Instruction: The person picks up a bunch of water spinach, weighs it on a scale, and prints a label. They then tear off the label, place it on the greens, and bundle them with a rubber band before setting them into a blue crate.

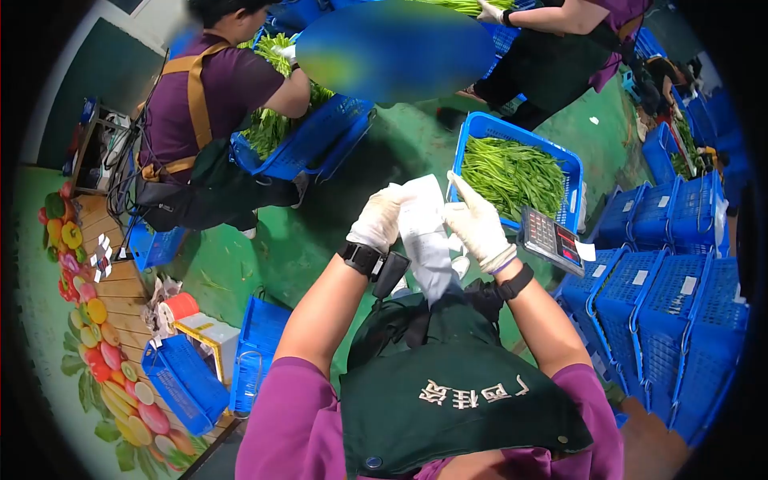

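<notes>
A long white paper strip (424, 224) hangs in front of my dark apron, its lower end falling towards my lap. My left hand (378, 218), in a white glove, is closed on its left edge near the top. My right hand (480, 226), also gloved, pinches at the right edge; the exact contact is partly hidden by the fingers. Just beyond my right hand stands a blue crate (578, 172) with long green leafy vegetables (512, 176) in it. A scale display with keypad (552, 240) sits at the crate's near right corner, a white slip at its side.
Stacked blue crates (668, 296) rise at my right. At left, a co-worker (232, 96) handles greens over a tilted blue crate (320, 136); another person (560, 56) works at upper right. Lower left are blue crates (184, 384), a white box (212, 336) and a red twine roll (178, 307).
</notes>
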{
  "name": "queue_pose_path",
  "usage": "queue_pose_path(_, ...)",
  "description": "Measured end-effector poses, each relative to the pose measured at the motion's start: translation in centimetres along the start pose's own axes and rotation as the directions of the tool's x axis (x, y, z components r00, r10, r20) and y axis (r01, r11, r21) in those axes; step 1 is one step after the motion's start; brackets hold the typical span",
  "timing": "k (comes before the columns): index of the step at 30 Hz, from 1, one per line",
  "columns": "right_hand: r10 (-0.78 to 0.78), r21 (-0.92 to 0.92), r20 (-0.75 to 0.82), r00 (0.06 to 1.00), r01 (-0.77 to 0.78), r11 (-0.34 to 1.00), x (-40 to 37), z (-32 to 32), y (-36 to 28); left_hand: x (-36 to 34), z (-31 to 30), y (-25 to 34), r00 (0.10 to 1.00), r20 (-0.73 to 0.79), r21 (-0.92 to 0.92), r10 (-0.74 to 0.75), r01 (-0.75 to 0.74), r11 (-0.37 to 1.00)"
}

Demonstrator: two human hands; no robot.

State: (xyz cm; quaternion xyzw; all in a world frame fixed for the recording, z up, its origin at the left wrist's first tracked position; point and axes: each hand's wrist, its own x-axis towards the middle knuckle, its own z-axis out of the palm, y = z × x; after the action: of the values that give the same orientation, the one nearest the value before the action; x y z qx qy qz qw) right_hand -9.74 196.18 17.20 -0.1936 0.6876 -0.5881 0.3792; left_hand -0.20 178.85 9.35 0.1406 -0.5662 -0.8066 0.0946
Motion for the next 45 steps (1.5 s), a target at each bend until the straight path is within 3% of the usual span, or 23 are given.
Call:
queue_pose_path(3,-0.018,-0.004,0.022,1.0,0.018,1.0,-0.1,1.2,0.3,-1.1,0.3,2.1,0.999,-0.021,0.05,-0.049,0.05,0.998)
queue_pose_path(5,-0.025,-0.033,0.044,0.999,0.026,0.999,-0.4,1.8,0.2,-1.8,0.8,3.6,0.997,0.022,-0.129,-0.075,0.078,0.989)
queue_pose_path(6,-0.022,-0.001,0.069,0.997,0.022,1.0,-0.8,2.1,-0.4,-2.0,0.7,3.5,0.997,0.023,-0.132,-0.073,0.076,0.988)
queue_pose_path(8,-0.015,0.03,0.088,0.996,0.013,0.999,-1.2,2.6,-0.3,-2.3,0.4,3.1,0.983,0.099,-0.306,-0.152,0.176,0.936)
queue_pose_path(12,-0.029,-0.003,0.042,0.999,0.029,1.0,-0.7,2.1,2.0,-2.4,-0.2,1.2,0.977,0.119,-0.3,-0.178,0.207,0.931)
queue_pose_path(14,-0.032,-0.047,0.029,0.999,0.033,0.998,-0.7,1.8,2.4,-2.8,0.1,2.1,0.988,0.14,-0.013,-0.061,0.064,0.998)
queue_pose_path(15,-0.026,-0.049,0.019,0.999,0.027,0.998,-0.8,1.7,2.6,-2.7,0.2,2.2,0.983,0.15,-0.155,-0.104,0.128,0.98)
queue_pose_path(16,-0.026,-0.051,0.014,1.0,0.026,0.998,-0.7,1.6,3.0,-2.6,0.2,2.4,0.982,0.155,-0.156,-0.105,0.129,0.979)
queue_pose_path(19,-0.044,-0.084,0.019,0.999,0.046,0.995,-1.2,1.1,3.7,-2.4,0.4,2.0,0.956,0.283,0.076,-0.077,0.058,0.995)
queue_pose_path(20,0.007,-0.138,0.014,1.0,-0.005,0.99,-1.7,1.0,3.3,-2.1,0.0,0.4,0.958,0.246,-0.123,-0.149,0.184,0.975)
queue_pose_path(22,0.051,-0.194,-0.002,0.999,-0.05,0.98,-2.5,1.1,3.0,-1.5,0.0,-1.2,0.947,0.232,-0.316,-0.22,0.288,0.904)
queue_pose_path(24,-0.21,-0.266,-0.071,0.975,0.184,0.946,-3.1,1.5,3.5,-1.6,0.9,-1.0,0.968,0.165,-0.171,-0.187,0.215,0.962)
queue_pose_path(25,-0.255,-0.326,-0.092,0.963,0.213,0.921,-3.2,1.4,4.1,-1.8,1.7,0.2,0.974,0.157,-0.083,-0.161,0.176,0.981)
queue_pose_path(29,-0.265,-0.412,-0.133,0.955,0.19,0.891,-3.6,0.5,4.4,-1.7,2.8,-1.1,0.982,0.03,-0.122,-0.189,0.191,0.974)
queue_pose_path(31,-0.121,-0.185,-0.113,0.986,0.099,0.978,-3.6,0.2,4.5,-1.7,3.7,-0.2,0.989,-0.075,0.099,-0.128,0.135,0.986)
queue_pose_path(32,-0.123,-0.183,-0.12,0.985,0.1,0.978,-3.8,-0.1,4.2,-1.5,3.8,0.0,0.989,-0.069,0.102,-0.128,0.135,0.986)
queue_pose_path(33,-0.088,-0.065,-0.083,0.993,0.083,0.994,-4.2,0.0,2.4,-1.2,3.8,0.2,0.971,0.03,-0.137,-0.236,0.238,0.962)
queue_pose_path(34,-0.056,0.053,-0.04,0.998,0.058,0.997,-4.5,0.0,1.3,-0.9,3.7,-0.3,0.956,0.091,-0.252,-0.279,0.293,0.922)
queue_pose_path(35,-0.053,0.055,-0.043,0.998,0.056,0.997,-4.6,0.1,1.1,-0.6,3.5,-0.8,0.935,0.151,-0.356,-0.321,0.354,0.865)
queue_pose_path(38,-0.085,0.172,-0.024,0.996,0.088,0.981,-4.4,0.0,1.1,0.1,2.7,-3.2,0.955,0.204,-0.203,-0.213,0.254,0.946)
queue_pose_path(40,-0.107,-0.079,-0.01,0.994,0.106,0.991,-3.7,-0.6,2.1,-0.1,3.2,-2.1,0.976,0.149,-0.143,-0.159,0.181,0.973)
queue_pose_path(44,-0.097,-0.127,-0.005,0.995,0.096,0.987,-3.1,-0.8,3.5,-0.5,3.8,-0.4,0.996,0.048,0.114,-0.077,0.071,0.991)
queue_pose_path(45,-0.126,-0.221,-0.047,0.991,0.113,0.969,-3.2,-0.5,3.4,-0.5,3.6,-0.9,1.0,0.005,0.176,-0.03,0.029,0.984)
